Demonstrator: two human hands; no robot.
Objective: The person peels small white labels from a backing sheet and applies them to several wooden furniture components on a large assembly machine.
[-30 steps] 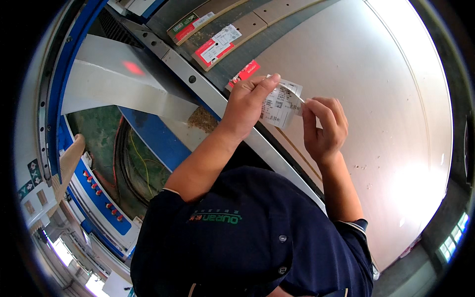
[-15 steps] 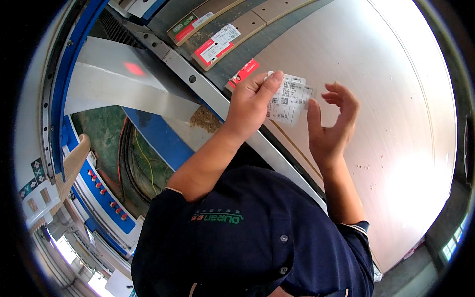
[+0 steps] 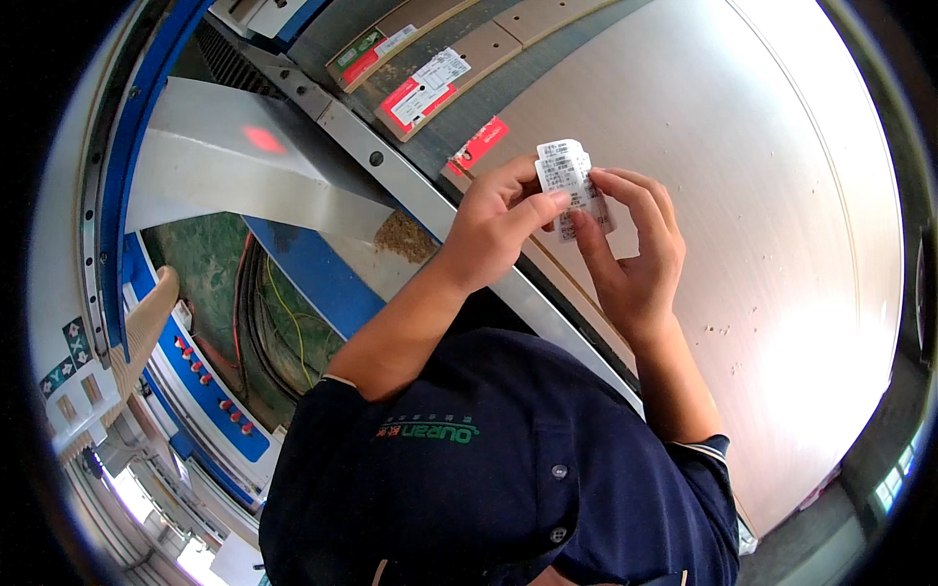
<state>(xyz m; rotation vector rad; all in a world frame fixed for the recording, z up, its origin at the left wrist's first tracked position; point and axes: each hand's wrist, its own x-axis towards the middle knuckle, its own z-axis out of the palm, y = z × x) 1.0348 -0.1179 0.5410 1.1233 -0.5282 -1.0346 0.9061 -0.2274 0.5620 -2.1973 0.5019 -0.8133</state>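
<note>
1. Dark shirt [image 3: 469, 498], bottom centre of frame: two buttons, green and red print on chest.
2. Left hand [image 3: 493, 230], centre: closed on the paper labels [image 3: 564, 168], thumb flat across their lower left part.
3. Right hand [image 3: 640, 249], right of centre: thumb over the labels' lower end, forefinger at their right edge. Also gripping.
4. Labels: just above frame centre, between both hands, white with black print, more than one sheet, overlapping, held up over the board.
5. Metal rail [image 3: 415, 190]: diagonal, upper left to lower centre, passes below the left forearm.
6. Large pale board [image 3: 762, 215]: fills right side. Red tag [image 3: 482, 144] on its corner, upper centre.
7. Two brown strips [image 3: 489, 59], top centre, side by side, apart, stickers on their near ends.
8. Pale beam [image 3: 244, 186], upper left, red light spot on it. Sawdust [image 3: 404, 237] near its right end.
9. Dark cables [image 3: 256, 317] on green floor [image 3: 186, 244], left of centre.
</note>
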